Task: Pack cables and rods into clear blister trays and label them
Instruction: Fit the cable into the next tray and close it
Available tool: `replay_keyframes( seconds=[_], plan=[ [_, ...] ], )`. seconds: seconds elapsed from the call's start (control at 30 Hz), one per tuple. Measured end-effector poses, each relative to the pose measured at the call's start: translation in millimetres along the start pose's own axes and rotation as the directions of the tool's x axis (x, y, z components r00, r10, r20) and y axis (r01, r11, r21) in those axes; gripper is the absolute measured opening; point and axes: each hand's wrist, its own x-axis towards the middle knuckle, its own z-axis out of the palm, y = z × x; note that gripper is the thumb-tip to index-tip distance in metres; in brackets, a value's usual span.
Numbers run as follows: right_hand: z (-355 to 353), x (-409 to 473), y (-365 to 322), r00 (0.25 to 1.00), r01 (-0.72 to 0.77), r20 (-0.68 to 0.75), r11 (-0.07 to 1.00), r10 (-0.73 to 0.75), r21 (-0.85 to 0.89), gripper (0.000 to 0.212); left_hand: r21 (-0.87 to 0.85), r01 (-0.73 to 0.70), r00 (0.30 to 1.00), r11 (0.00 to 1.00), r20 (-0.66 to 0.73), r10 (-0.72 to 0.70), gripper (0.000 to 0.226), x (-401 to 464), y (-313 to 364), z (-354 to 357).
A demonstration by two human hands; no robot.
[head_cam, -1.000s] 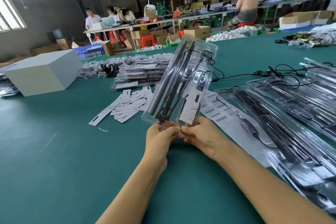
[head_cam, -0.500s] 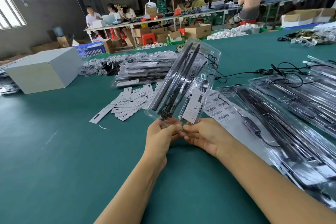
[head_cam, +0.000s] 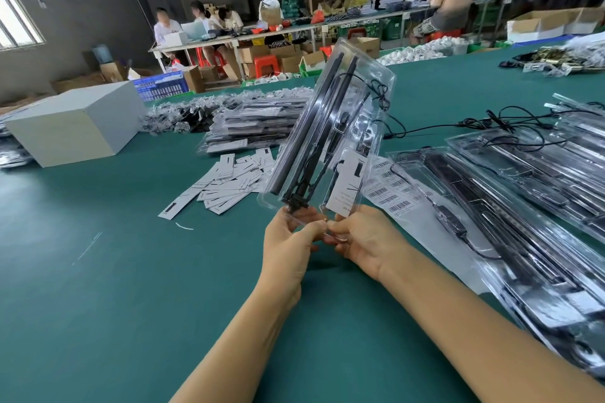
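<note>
both hands' grip, left hand (head_cam: 292, 240) and right hand (head_cam: 366, 239), pinches blister tray (head_cam: 330, 137) bottom edge.

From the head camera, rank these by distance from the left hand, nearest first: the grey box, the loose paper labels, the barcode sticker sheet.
Measured from the left hand:
1. Barcode sticker sheet, just right of the hands.
2. Loose paper labels, up and left on the green table.
3. Grey box, far left.

Two bare forearms, no sleeves in view, left hand (head_cam: 292, 240), right hand (head_cam: 366, 239) — no rings, no gloves
</note>
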Motion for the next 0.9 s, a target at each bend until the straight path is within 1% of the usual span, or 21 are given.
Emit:
replay_keyframes(
  seconds=[0.17, 0.27, 0.33, 0.43, 0.53, 0.6, 0.7, 0.8, 0.9],
  plan=[
    [0.4, -1.1, -1.5, 1.0, 0.002, 0.008, 1.0, -0.002, -0.016, 0.031, 0.014, -0.007, 1.0, 1.0, -0.014, 0.007, 0.022, 0.3, -0.2, 1.2],
    [-2.8, -1.7, -3.5, 0.997, -0.014, 0.076, 1.0, 0.016, -0.024, 0.028, 0.029, -0.007, 1.0, 1.0, -0.021, 0.007, 0.022, 1.6, -0.4, 0.1],
    [-3.8, -1.8, -3.9, 0.995, -0.017, 0.096, 0.999, 0.021, -0.043, 0.027, 0.03, 0.007, 1.0, 1.0, -0.017, -0.006, 0.021, 2.3, -1.0, -0.8],
    [-2.0, -0.5, -3.0, 0.999, -0.023, 0.04, 0.997, 0.026, -0.076, 0.028, 0.035, 0.015, 1.0, 0.999, -0.011, -0.014, 0.021, 1.8, -2.9, -0.6],
    [1.9, 1.2, -2.3, 0.999, -0.012, -0.036, 0.993, 0.007, -0.122, 0.028, 0.062, -0.017, 1.0, 0.998, 0.001, 0.017, 0.022, 2.4, -4.1, 0.6],
    [1.8, 1.3, -1.3, 0.999, 0.005, -0.038, 0.991, -0.01, -0.135, 0.026, 0.068, -0.029, 1.0, 0.997, -0.009, 0.03, 0.021, 2.7, -4.6, 1.2],
    [0.9, -0.7, 0.6, 1.0, 0.015, 0.012, 0.995, -0.014, -0.1, 0.02, -0.016, 0.018, 1.0, 1.0, -0.012, -0.018, 0.02, 3.8, -3.4, -0.2],
    [-1.1, 0.7, 2.1, 0.999, -0.012, 0.032, 0.997, 0.015, -0.077, 0.014, -0.068, 0.092, 0.996, 0.993, -0.012, -0.093, 0.014, 5.2, -2.7, -2.2],
    [-4.4, 2.2, 2.0, 0.997, -0.028, 0.074, 0.997, 0.033, -0.071, 0.012, -0.101, 0.143, 0.988, 0.984, -0.039, -0.148, 0.02, 7.5, -1.9, -3.9]
  ],
)
